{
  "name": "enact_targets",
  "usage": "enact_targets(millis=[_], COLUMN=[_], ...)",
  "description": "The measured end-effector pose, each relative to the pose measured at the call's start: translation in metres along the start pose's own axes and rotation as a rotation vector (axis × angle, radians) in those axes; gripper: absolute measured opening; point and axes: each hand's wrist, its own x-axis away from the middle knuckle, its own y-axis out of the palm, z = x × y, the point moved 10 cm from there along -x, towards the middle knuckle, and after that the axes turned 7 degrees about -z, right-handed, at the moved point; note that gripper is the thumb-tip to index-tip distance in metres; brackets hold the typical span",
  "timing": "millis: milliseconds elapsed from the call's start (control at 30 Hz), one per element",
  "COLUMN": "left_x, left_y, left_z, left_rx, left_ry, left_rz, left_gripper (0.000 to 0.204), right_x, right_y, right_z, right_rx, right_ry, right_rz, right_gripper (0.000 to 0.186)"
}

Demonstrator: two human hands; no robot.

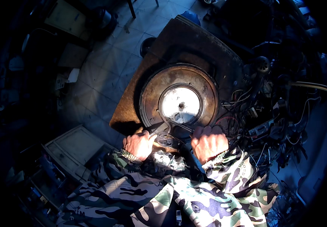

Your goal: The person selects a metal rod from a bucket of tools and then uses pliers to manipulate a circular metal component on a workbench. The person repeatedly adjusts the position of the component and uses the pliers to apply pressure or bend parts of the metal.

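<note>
A large round rust-brown metal part (150, 100), with a raised rim and a bright pale disc (181, 104) in its middle, lies on a rusty board (127, 113). At its near left edge, my left hand (139, 144) is closed around a dark flat piece that points toward the rim; its kind is unclear. My right hand (209, 143) is a fist around a thin metal rod (181, 125), which slants up and left to the part's near edge. Between my hands sits a small round thing with wires (166, 140).
Tangled cables and tools (261, 113) crowd the right side. A pale wooden box or drawer (76, 149) stands at the lower left. Beyond the board's left edge is a tiled floor (103, 72), with a dark cylindrical container (104, 19) farther off.
</note>
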Motion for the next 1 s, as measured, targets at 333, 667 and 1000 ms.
enact_targets(millis=[333,667,1000], left_x=[0.003,0.002,-0.003], left_y=[0.028,0.023,0.005], left_z=[-0.013,-0.011,-0.012], left_rx=[0.06,0.049,0.107], left_ry=[-0.06,0.019,0.034], left_rz=[-0.167,-0.041,-0.082], left_gripper=[0.043,0.039,0.04], right_x=[-0.024,0.017,-0.024], right_y=[0.062,-0.041,0.067], right_z=[0.047,-0.016,0.051], right_rx=[-0.271,0.16,-0.219], right_ry=[-0.237,-0.094,-0.207], right_rz=[-0.102,0.38,0.018], right_gripper=[0.034,0.02,0.037])
